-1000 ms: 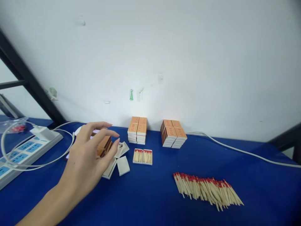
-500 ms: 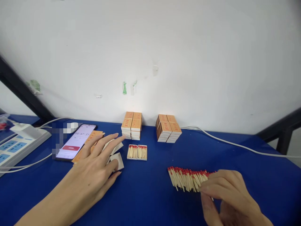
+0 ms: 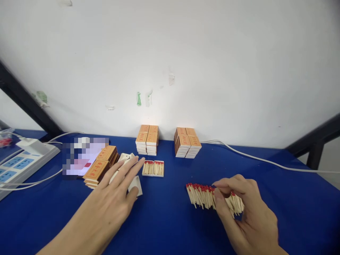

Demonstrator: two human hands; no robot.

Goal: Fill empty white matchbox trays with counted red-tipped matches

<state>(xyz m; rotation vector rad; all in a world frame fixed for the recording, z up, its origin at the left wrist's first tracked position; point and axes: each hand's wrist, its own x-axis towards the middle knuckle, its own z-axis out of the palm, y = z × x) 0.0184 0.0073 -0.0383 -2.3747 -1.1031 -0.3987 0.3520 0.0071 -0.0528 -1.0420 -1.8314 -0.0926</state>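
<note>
My left hand (image 3: 113, 189) is spread over white matchbox trays (image 3: 136, 186); its thumb rests at one tray's edge, and the hand covers part of the others. My right hand (image 3: 243, 209) is over a loose row of red-headed matches (image 3: 199, 195), thumb and index fingertips close together in a pinch at the match heads. How many matches they hold is hidden. Between the hands, nearer the wall, two open trays (image 3: 153, 168) stand side by side, filled with matches. Orange matchbox sleeves (image 3: 98, 170) are stacked left of my left hand.
Two blocks of stacked orange matchboxes, a left block (image 3: 147, 140) and a right block (image 3: 187, 142), stand near the wall. A partly blurred phone (image 3: 91, 156) lies behind the sleeves. At far left is a power strip (image 3: 45, 156) with cables; a white cable (image 3: 255, 162) runs along the right.
My right hand has moved left along the match row, uncovering its right end. My left hand has shifted slightly, so more of the sleeve stack shows. The view has moved a little.
</note>
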